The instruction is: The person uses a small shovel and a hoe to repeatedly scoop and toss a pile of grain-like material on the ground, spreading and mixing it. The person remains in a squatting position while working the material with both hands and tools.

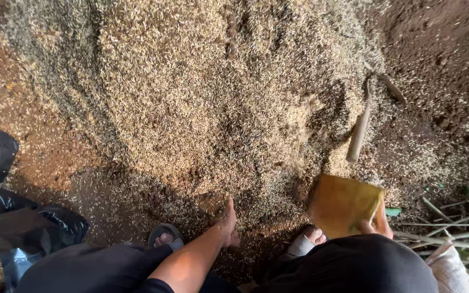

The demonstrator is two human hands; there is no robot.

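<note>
1. The right hand [378, 221] pinched the near right edge of a flat yellow board [342, 203], which lay at the foot of the husk heap [202, 92], its long axis tilted up-left into the husks.
2. The left hand [227, 220] reached down, fingers together, pointing at the heap's edge.
3. Black plastic bags [6, 211] lay at far left.
4. A pale stick [358, 133] stood beyond the board.

husk heap [191, 87]: speckled tan and straw
board [343, 203]: plain yellow-ochre
ground [441, 49]: reddish brown
bags [6, 217], near left: glossy black
</note>
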